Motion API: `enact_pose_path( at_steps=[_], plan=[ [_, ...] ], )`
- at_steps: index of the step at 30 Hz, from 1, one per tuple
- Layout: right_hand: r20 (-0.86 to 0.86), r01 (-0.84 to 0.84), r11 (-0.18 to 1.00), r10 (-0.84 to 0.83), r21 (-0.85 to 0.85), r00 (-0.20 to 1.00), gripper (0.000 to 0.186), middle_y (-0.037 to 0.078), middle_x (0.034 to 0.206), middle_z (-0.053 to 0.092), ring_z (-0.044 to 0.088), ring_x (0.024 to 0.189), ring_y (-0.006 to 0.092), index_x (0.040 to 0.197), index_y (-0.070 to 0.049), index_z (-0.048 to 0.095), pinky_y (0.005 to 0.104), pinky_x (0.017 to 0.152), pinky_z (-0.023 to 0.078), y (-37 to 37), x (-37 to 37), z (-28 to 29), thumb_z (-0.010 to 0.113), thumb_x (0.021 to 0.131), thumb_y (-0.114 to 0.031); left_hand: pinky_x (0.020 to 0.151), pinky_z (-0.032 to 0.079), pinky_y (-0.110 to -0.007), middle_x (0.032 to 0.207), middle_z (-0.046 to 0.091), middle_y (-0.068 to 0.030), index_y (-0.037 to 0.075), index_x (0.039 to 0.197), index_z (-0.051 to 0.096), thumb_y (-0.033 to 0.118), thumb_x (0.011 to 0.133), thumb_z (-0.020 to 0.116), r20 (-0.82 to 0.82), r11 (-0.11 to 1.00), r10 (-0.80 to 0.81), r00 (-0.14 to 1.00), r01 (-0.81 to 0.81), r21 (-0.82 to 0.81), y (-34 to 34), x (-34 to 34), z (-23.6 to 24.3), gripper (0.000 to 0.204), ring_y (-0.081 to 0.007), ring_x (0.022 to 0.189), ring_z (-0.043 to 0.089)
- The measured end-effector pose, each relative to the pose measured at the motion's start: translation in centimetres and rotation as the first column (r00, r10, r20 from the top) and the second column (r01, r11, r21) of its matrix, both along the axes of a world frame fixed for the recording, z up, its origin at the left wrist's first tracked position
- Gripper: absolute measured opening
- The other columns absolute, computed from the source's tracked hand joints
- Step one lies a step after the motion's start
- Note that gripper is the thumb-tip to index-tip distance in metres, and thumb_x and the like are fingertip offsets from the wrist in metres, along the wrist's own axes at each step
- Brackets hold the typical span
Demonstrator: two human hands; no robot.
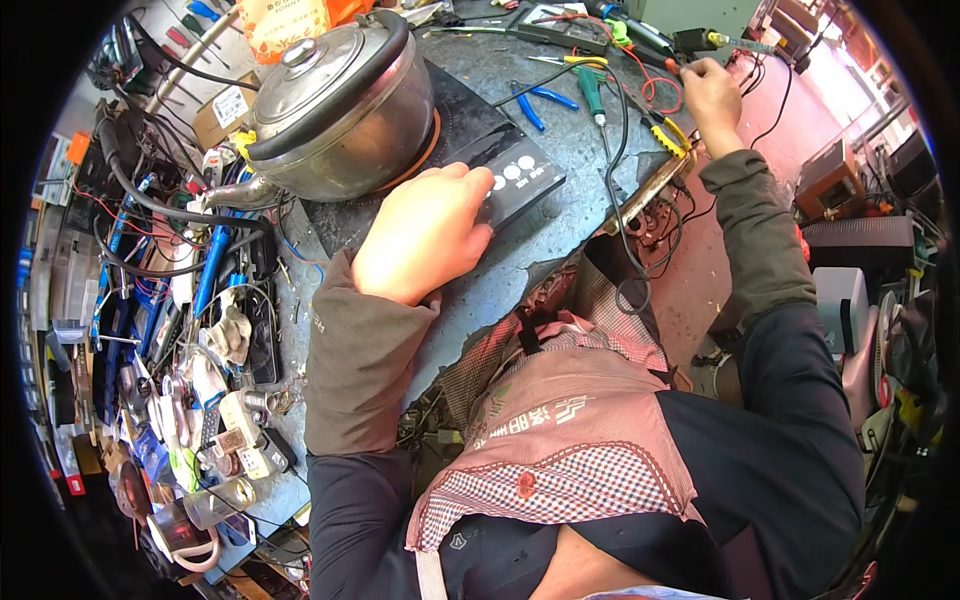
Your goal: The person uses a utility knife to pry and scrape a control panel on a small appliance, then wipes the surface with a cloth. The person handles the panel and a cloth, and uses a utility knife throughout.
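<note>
1. I see a very messy grey workbench (560, 215) with tools, wires and small parts all over it.

2. My left hand (425, 235) lies flat on a black cooker plate (470, 150). The fingers are spread a little and the tips press on the front panel with the round white buttons (512, 172). This hand grips nothing.

3. A big steel kettle (340, 105) sits on the plate, just past my left hand. It has a dark handle (330, 100) over the top and a lid with a knob.

4. My right hand (712, 95) is far off at the back edge of the bench. Its fingers are pinched together by an orange wire (660, 95). I cannot tell if they really hold it.

5. I think the cooker plate is flat, stiff and quite heavy. Its glass top looks smooth and could crack. I would lift it by the two side edges, not by the button panel.

6. I think the kettle is hard and slippery. If it has water in it, it is heavy. The dark handle is the place to grab it.

7. The kettle hides the back of the plate. I cannot see inside the kettle. My left sleeve covers the near edge of the bench. The pile of small things left of my left arm is too jumbled to name.
</note>
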State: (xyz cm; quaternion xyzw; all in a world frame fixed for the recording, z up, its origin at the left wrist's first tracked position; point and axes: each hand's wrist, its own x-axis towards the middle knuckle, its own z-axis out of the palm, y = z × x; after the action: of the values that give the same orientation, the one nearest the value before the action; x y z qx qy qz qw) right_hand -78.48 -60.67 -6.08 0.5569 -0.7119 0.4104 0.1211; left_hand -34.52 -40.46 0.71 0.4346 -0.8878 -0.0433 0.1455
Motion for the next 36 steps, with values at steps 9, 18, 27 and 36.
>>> enact_pose_path(
  at_steps=[9, 18, 27, 36],
  plan=[
    [0.308, -0.445, 0.688, 0.685, -0.573, 0.66, 0.018, 0.011, 0.098, 0.082, 0.078, 0.086, 0.0159, 0.113, 0.007, 0.079, 0.0265, 0.08, 0.062, 5.8, 1.7, 7.8, 0.08, 0.101, -0.007, 0.081, 0.058, -0.046, 0.105, 0.071, -0.0187, 0.002, 0.124, 0.07, 0.014, 0.087, 0.083, -0.123, 0.998, -0.035, 0.992, 0.041, 0.046, -0.4, 0.4, 0.2, 0.041, -0.0383, 0.094, 0.072],
    [0.645, -0.686, 0.489, 0.763, -0.538, 0.037, 0.017, 0.012, 0.095, 0.079, 0.07, 0.073, 0.0156, 0.11, 0.005, 0.076, 0.0293, 0.07, 0.056, 19.7, 10.3, 10.0, 0.079, 0.094, -0.001, 0.069, 0.055, -0.035, 0.104, 0.076, -0.0121, 0.001, 0.127, 0.073, 0.024, 0.094, 0.088, -0.617, 0.859, 0.189, 0.764, 0.176, 0.482, 2.3, -1.8, 2.8, 0.043, -0.0167, 0.08, 0.068],
    [0.91, -0.63, 0.659, 0.343, -0.41, -0.234, 0.034, 0.005, 0.107, 0.072, 0.069, 0.095, 0.013, 0.131, 0.001, 0.065, 0.0297, 0.084, 0.059, 23.6, 15.5, 2.8, 0.079, 0.103, -0.012, 0.068, 0.055, -0.031, 0.084, 0.073, -0.0025, -0.005, 0.1, 0.071, 0.016, 0.106, 0.077, -0.536, 0.653, 0.402, 0.742, 0.178, 0.736, 5.4, -7.6, -0.3, 0.022, -0.0055, 0.079, 0.064],
    [0.94, -0.739, 0.641, 0.339, -0.207, 0.03, 0.035, 0.006, 0.121, 0.07, 0.066, 0.109, 0.0123, 0.146, 0.0, 0.058, 0.0272, 0.096, 0.054, 27.9, 17.7, -1.0, 0.062, 0.113, -0.008, 0.077, 0.058, -0.051, 0.092, 0.074, -0.027, -0.003, 0.102, 0.071, 0.023, 0.096, 0.079, -0.406, 0.908, 0.117, 0.906, 0.069, 0.414, 7.7, -9.1, -2.6, 0.029, -0.0488, 0.088, 0.073]
  ],
)
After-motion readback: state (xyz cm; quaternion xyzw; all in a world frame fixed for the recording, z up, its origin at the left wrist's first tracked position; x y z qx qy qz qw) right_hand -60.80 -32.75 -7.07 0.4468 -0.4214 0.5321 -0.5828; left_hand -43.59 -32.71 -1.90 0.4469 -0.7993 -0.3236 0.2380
